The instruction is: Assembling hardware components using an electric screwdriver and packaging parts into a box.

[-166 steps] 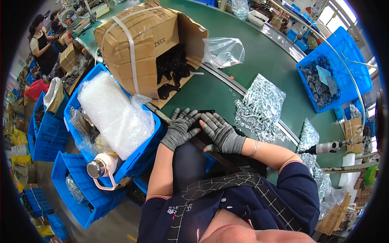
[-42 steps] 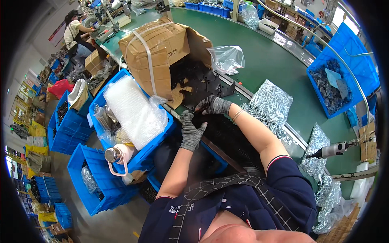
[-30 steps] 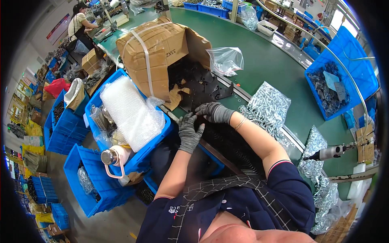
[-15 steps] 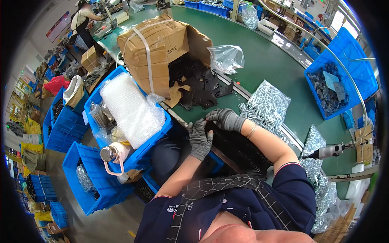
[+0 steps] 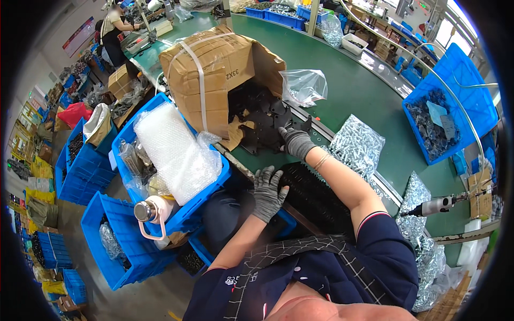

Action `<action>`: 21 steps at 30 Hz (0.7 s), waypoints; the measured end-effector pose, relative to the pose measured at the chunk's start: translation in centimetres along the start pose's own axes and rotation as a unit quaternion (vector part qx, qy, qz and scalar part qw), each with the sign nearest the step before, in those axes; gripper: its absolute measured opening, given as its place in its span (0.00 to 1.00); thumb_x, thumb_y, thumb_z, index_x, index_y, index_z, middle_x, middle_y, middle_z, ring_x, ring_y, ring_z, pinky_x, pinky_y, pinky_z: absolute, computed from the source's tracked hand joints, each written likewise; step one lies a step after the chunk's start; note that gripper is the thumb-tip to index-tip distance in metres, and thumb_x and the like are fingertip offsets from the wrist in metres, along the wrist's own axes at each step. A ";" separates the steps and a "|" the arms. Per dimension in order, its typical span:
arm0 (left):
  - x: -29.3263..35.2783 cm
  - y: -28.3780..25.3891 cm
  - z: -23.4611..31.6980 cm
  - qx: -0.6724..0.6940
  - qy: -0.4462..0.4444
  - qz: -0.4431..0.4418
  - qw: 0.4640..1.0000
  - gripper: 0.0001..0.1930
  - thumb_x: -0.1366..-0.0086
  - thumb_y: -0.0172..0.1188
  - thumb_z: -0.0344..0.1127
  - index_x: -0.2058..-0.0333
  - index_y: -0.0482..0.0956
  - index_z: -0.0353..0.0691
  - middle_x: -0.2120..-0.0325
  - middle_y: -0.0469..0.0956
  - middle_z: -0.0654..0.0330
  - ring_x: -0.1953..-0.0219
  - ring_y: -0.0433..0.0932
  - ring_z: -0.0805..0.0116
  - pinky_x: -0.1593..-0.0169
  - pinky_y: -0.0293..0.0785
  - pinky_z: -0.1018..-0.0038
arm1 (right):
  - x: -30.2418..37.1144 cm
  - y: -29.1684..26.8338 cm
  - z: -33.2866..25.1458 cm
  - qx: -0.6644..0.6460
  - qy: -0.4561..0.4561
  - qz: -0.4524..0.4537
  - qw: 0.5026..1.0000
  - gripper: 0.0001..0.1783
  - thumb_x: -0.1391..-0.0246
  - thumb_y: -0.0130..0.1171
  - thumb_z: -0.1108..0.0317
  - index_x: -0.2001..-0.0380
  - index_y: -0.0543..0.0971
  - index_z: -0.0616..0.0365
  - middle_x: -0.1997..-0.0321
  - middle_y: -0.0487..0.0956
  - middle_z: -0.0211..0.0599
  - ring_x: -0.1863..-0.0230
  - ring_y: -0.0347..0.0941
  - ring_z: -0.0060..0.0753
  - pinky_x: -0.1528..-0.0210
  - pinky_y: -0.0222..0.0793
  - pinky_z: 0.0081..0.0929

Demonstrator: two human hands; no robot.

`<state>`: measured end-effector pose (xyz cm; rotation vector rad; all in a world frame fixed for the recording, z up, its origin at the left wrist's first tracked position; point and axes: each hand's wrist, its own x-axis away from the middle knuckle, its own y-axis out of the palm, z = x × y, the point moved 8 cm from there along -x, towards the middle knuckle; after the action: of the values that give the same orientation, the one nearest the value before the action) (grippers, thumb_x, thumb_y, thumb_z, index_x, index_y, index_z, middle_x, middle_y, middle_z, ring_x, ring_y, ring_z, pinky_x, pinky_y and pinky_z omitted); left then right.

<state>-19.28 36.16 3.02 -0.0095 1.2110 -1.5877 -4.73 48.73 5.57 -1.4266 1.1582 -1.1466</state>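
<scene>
Beside an open cardboard box [image 5: 206,80], my right hand [image 5: 297,143] in a grey glove reaches to the near edge of a loose pile of flat black plates [image 5: 262,120]. Its fingers are bent and closed at the rim of one plate; the plate's outline merges with the pile. My left hand [image 5: 269,195], also gloved, is open with fingers spread, at the left end of a long row of black plates [image 5: 310,190] packed tightly side by side in front of me. It holds nothing. The plates inside the box are partly hidden by its walls.
A bag of silvery bolts [image 5: 357,143] lies right of my right arm. A clear plastic bag [image 5: 305,88] sits behind the plates. Left stands a blue crate [image 5: 122,147] with bubble wrap and a flask [image 5: 154,209]. A power screwdriver [image 5: 436,206] hangs at right.
My right hand has left the row of plates and moved forward to the loose pile. My left hand has drawn back slightly and its fingers have spread. The view has shifted a little.
</scene>
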 end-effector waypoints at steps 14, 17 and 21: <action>-0.4 -1.3 -0.3 -0.007 -0.009 0.028 1.000 0.24 0.43 0.60 0.49 0.51 0.77 0.43 0.37 0.57 0.44 0.36 0.57 0.45 0.34 0.48 0.50 | 3.0 3.6 2.7 -0.512 0.150 -0.226 0.815 0.19 0.45 0.58 0.58 0.60 0.79 0.65 0.81 0.77 0.37 0.82 0.74 0.28 0.79 0.71 0.29; 0.1 -0.9 -0.9 0.026 0.018 0.016 0.999 0.25 0.44 0.61 0.47 0.49 0.75 0.42 0.42 0.65 0.47 0.39 0.63 0.50 0.35 0.50 0.51 | 3.1 4.5 3.1 -0.431 0.210 -0.306 0.822 0.20 0.46 0.59 0.56 0.61 0.80 0.64 0.81 0.78 0.37 0.80 0.75 0.33 0.76 0.72 0.33; -0.4 -1.5 0.2 0.043 0.025 0.013 0.999 0.26 0.44 0.61 0.47 0.49 0.73 0.41 0.49 0.72 0.52 0.44 0.70 0.54 0.35 0.52 0.52 | 0.2 0.3 -1.1 0.069 -0.097 -0.196 0.973 0.21 0.49 0.60 0.51 0.62 0.82 0.59 0.74 0.80 0.40 0.73 0.78 0.42 0.68 0.74 0.42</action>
<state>-20.12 36.17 4.35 0.1011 1.1758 -1.6237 -5.83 48.39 5.42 -1.6610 0.6626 -1.2920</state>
